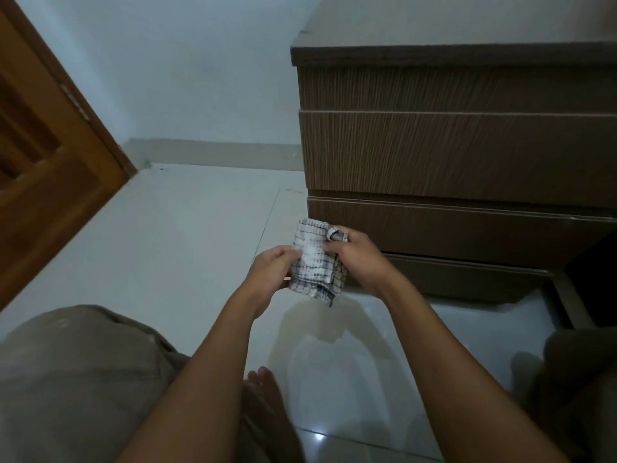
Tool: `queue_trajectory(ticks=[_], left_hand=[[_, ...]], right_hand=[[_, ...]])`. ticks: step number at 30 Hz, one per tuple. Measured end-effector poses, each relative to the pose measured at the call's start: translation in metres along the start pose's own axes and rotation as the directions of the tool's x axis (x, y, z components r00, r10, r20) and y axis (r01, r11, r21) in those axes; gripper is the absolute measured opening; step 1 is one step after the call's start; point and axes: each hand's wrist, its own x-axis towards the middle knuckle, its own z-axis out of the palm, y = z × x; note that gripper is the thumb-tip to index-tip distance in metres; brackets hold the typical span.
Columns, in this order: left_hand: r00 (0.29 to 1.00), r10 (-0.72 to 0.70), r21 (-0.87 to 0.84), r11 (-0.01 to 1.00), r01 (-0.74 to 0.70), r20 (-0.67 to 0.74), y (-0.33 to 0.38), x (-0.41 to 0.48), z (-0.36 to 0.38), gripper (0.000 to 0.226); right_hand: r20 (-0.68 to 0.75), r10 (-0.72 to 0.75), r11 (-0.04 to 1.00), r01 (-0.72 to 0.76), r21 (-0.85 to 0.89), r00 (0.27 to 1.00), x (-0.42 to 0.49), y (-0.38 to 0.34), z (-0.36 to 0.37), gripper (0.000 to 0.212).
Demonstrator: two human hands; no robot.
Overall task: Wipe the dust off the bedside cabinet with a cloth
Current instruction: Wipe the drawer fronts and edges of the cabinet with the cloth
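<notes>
A white cloth with a dark check pattern (315, 265) hangs folded between both my hands, low in front of me. My left hand (272, 272) pinches its left edge. My right hand (359, 259) grips its upper right corner, which is bunched at the fingertips. The brown wood-grain bedside cabinet (460, 145) stands just beyond and to the right, showing its top edge and three drawer fronts. The cloth is close to the cabinet's lower left corner, and I cannot tell whether it touches it.
A wooden door (50, 168) stands at the left by a white wall. The pale tiled floor (187, 235) is glossy. My knee in beige trousers (76, 379) fills the lower left, and my bare foot (267, 406) rests below my arms.
</notes>
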Motion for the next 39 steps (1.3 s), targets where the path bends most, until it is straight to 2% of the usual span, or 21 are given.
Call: queue_trajectory(ticks=[8,14,19,26,28,30,34,37,39], left_hand=[[0.975,0.207,-0.016,0.978,-0.206,0.085,0.059,-0.044,-0.006,0.014],[0.928,0.344,-0.077,0.939,-0.336,0.141,0.125,-0.074,-0.008,0.018],[0.903,0.408,-0.202,0.903,-0.378,0.137,0.190,-0.089,-0.002,0.025],[0.888,0.451,-0.205,0.881,-0.426,0.093,0.265,-0.085,0.007,0.025],[0.883,0.466,-0.121,0.881,-0.457,0.058,0.282,-0.077,0.007,0.026],[0.870,0.492,0.045,0.870,-0.492,-0.005,0.295,-0.064,0.005,0.028],[0.821,0.567,0.339,0.786,-0.517,-0.065,0.307,-0.036,0.004,0.030],[0.821,0.564,0.446,0.759,-0.474,-0.089,0.307,-0.017,0.005,0.033],[0.825,0.561,0.521,0.726,-0.449,-0.070,0.302,-0.008,0.006,0.032]], right_hand=[[0.113,-0.156,0.981,0.167,-0.099,0.981,-0.041,-0.071,-0.008,0.033],[0.104,-0.313,0.924,0.328,-0.198,0.944,-0.081,-0.146,-0.019,0.030],[0.055,-0.446,0.887,0.449,-0.111,0.893,-0.101,-0.202,-0.030,0.057],[-0.090,-0.456,0.889,0.457,-0.003,0.886,-0.081,-0.264,-0.045,0.062],[-0.146,-0.453,0.890,0.455,-0.018,0.880,-0.062,-0.278,-0.050,0.063],[-0.189,-0.436,0.899,0.432,-0.067,0.880,-0.042,-0.289,-0.054,0.066],[-0.206,-0.437,0.889,0.384,-0.251,0.876,-0.009,-0.301,-0.056,0.066],[-0.180,-0.445,0.852,0.353,-0.387,0.877,0.003,-0.303,-0.055,0.071],[-0.153,-0.477,0.776,0.333,-0.536,0.865,0.009,-0.299,-0.056,0.077]])
